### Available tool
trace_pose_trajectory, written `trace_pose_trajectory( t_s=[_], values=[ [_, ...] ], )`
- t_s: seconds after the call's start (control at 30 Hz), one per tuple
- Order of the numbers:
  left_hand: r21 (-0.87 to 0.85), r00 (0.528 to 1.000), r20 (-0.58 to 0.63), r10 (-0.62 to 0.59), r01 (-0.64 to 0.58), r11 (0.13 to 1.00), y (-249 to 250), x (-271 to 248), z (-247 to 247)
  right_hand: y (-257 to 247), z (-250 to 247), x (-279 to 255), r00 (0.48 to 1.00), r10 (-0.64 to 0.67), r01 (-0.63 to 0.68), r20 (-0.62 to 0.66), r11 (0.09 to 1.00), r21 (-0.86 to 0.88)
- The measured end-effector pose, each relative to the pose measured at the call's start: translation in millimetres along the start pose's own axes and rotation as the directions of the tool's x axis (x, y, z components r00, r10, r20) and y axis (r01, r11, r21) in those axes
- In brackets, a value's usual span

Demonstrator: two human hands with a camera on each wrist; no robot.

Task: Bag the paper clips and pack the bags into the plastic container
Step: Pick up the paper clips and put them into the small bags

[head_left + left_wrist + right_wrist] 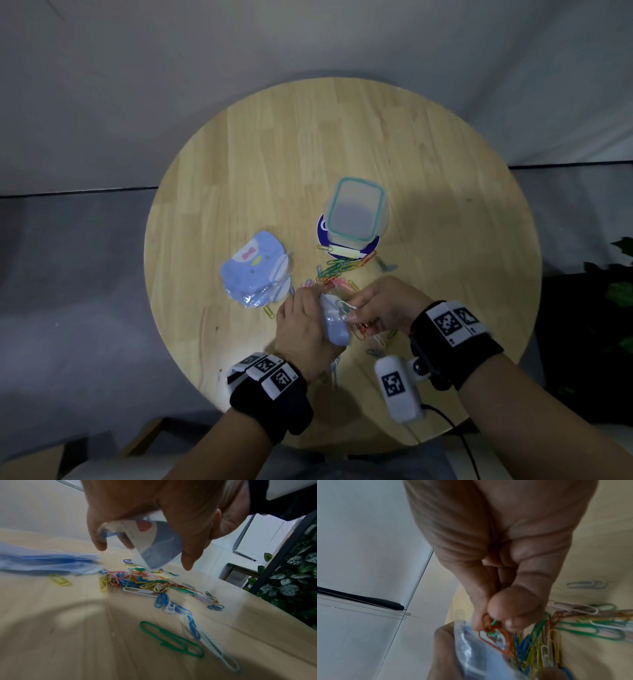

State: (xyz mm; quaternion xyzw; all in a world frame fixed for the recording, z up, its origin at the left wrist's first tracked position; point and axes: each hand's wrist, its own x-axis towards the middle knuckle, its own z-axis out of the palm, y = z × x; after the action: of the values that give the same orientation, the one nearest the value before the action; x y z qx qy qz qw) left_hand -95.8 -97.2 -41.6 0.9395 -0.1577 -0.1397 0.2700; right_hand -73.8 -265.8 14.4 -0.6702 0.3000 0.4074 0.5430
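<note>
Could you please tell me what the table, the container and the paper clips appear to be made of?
Table: pale wood with a matte finish; jointed planks and grain show.
Container: translucent, frosted plastic with a teal rim seal; the blue disc beneath shows faintly through it.
Paper clips: bent wire in bright, smooth colours, probably metal with a plastic coating, though the core is not visible.

Dim head view, wide-angle bending at edges; motion blur and soft shadows in wrist views.

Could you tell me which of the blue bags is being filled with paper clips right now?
The single bag gripped in the left hand, not the stack of bags lying on the table; the right hand pinches clips at its mouth.
</note>
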Motion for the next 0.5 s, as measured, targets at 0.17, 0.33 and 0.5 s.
trace_pose_trajectory(
  t_s=[0.17, 0.33, 0.5],
  values=[
    [0.048, 0.992, 0.108, 0.065, -0.070, 0.996, 6.2, -1.7, 0.1, -7.4, 13.6, -3.7, 0.987, -0.161, 0.136, -0.025, 0.899, -0.417],
    [-0.007, 0.986, 0.144, 0.087, -0.087, 0.996, 9.1, -4.8, 0.3, -16.2, 28.9, -5.9, 0.931, -0.361, 0.233, -0.050, 0.695, -0.680],
    [-0.130, 0.994, 0.102, 0.041, -0.028, 0.991, 5.0, -1.4, -2.4, -12.5, 35.1, -11.1, 0.925, -0.367, 0.370, 0.101, 0.806, -0.462]
  ],
)
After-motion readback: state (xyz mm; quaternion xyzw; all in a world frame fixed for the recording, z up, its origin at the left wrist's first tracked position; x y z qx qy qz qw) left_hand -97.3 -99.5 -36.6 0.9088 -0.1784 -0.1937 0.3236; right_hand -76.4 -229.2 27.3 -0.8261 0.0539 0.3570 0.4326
